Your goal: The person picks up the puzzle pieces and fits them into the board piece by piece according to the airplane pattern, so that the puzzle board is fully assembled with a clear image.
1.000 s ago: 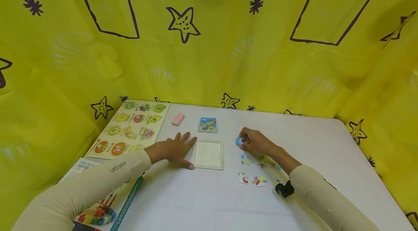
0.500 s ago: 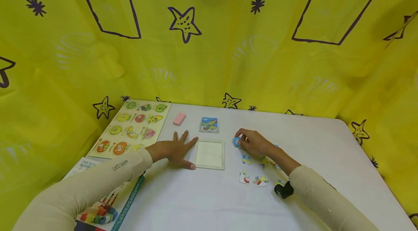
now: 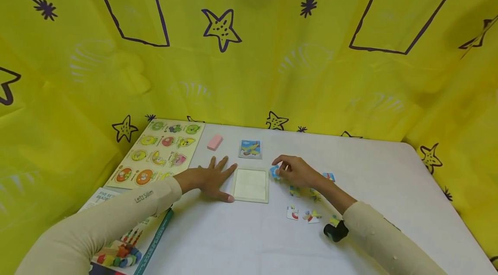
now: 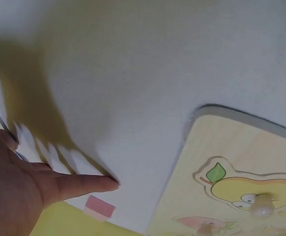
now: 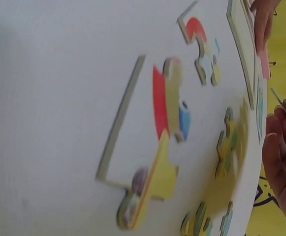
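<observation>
My left hand [image 3: 212, 180] rests on the white tabletop with fingers spread, its thumb and index fingertip at the left edge of a shallow square puzzle tray [image 3: 250, 201] with a bare floor. Just right of the tray, my right hand [image 3: 297, 171] pinches a blue puzzle piece [image 3: 275, 173] between thumb and fingers. In the right wrist view that piece [image 5: 279, 102] shows edge-on, raised off the table. Loose puzzle pieces lie below the right hand, among them one with a red shape [image 3: 292, 213] and one with red and yellow [image 3: 311, 216].
Behind the tray lies a small airplane picture [image 3: 250, 149], with a pink block [image 3: 215, 142] to its left. A wooden fruit peg board [image 3: 155, 154] and a box [image 3: 128, 240] occupy the left side. A yellow curtain [image 3: 249, 71] hangs behind the table.
My right hand has moved left toward the tray, carrying the blue piece and turning it. Another blue piece with red now shows behind the right wrist. The left hand stays by the tray.
</observation>
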Motion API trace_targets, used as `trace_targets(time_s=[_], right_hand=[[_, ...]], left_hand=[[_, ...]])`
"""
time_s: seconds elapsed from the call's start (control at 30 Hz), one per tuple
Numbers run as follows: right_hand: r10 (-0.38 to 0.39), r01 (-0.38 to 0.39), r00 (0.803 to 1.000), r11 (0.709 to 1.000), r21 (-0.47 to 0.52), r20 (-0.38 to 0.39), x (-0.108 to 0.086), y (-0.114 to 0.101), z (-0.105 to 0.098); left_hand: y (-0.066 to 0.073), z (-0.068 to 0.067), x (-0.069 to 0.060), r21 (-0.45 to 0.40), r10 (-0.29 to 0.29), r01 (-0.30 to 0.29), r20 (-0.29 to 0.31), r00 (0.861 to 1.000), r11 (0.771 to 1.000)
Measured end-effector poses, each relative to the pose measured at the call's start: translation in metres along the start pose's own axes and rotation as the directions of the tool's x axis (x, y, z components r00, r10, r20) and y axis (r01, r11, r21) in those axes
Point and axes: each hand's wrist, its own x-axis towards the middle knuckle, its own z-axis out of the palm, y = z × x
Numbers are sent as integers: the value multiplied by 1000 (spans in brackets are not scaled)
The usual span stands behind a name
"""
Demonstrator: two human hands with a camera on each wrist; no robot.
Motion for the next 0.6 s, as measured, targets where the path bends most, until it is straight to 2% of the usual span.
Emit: trace_targets(time_s=[0.23,0.43,0.6], right_hand=[[-3,2,1000,998,67,12,6,-10,8],[33,-44,998,981,187,60,14,-14,14],[43,-66,994,972,225,103,21,-17,23]], left_hand=[[-1,-1,0,-10,2,-2,9,1000,1000],[0,-3,0,1,0,0,16,1000,1000],[1,-1,1,1,-3,3,7,1000,1000]])
